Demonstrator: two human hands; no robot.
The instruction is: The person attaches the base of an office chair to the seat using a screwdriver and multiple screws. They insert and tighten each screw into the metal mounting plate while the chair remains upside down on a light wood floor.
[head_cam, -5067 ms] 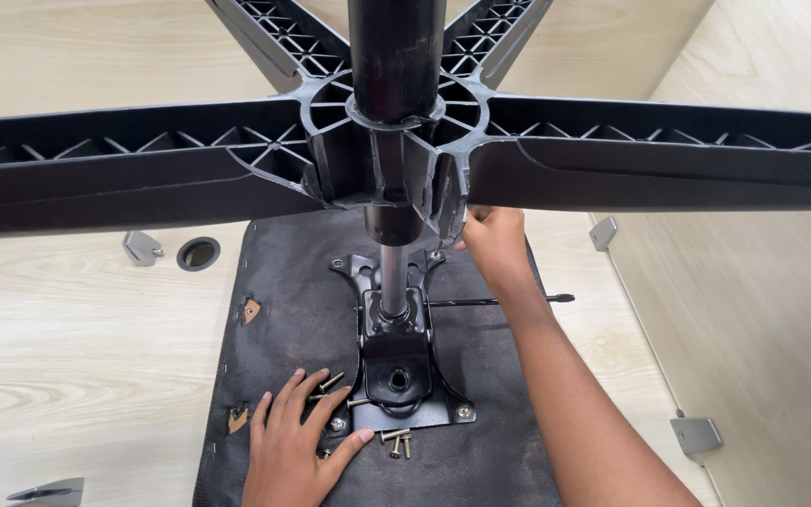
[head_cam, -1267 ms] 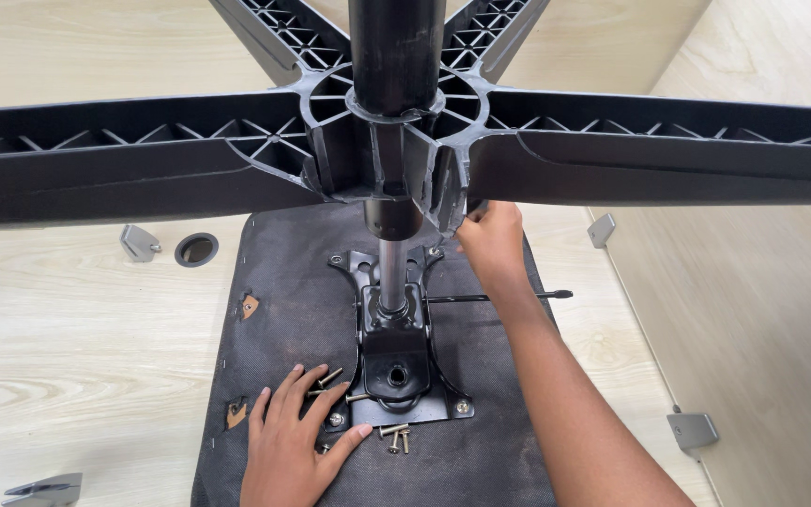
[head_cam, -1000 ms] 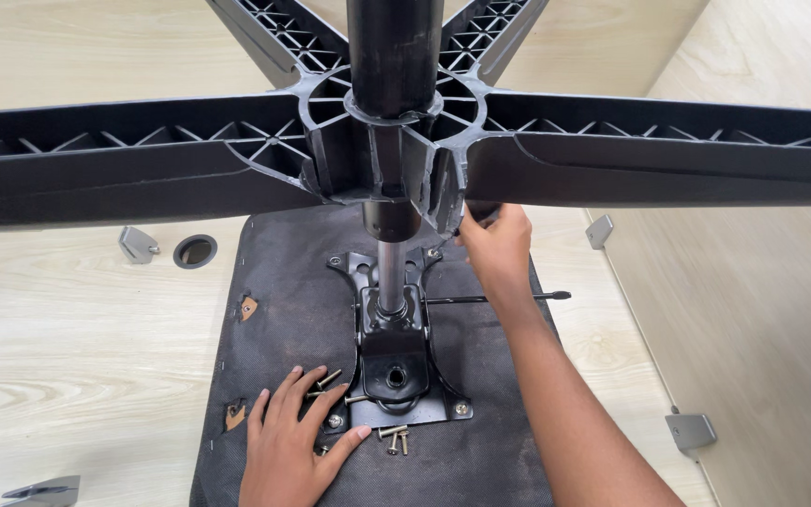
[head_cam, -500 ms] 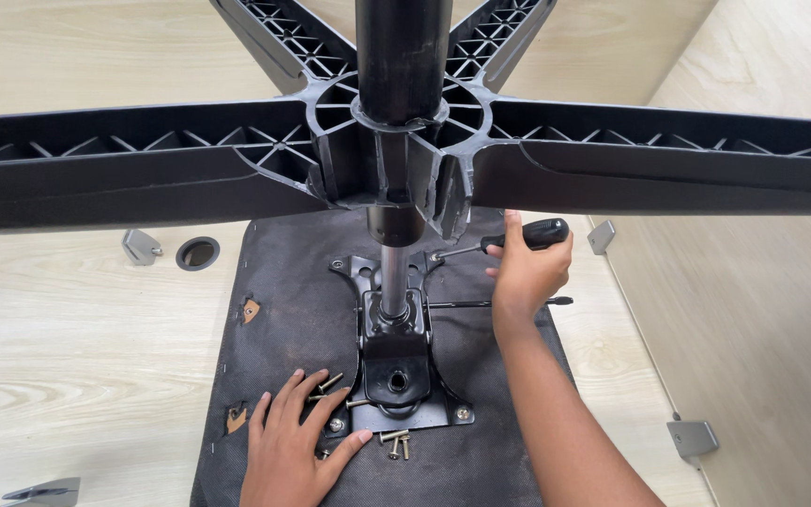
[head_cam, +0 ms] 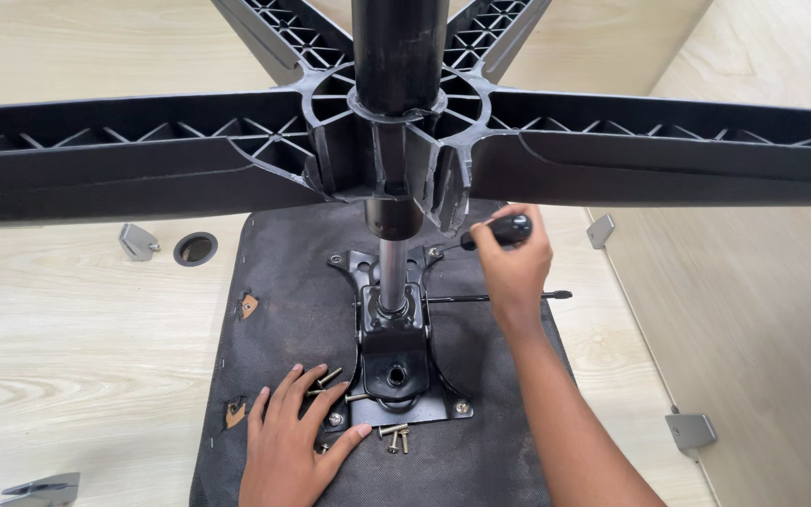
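Screwdriver (head_cam: 499,231) sits gripped in my right hand (head_cam: 513,268), its tip aimed at a far-corner bolt of the metal mounting plate (head_cam: 391,361). My left hand (head_cam: 288,451) lies open and flat at the plate's near corner, bracing the seat underside (head_cam: 274,347), loose bolts (head_cam: 394,437) beside it.

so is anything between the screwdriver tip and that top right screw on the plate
Nothing visible does. The right hand holds the screwdriver with its shaft running down-left to the screw at the mounting plate corner. The five-star base arm hangs above but leaves the path open.
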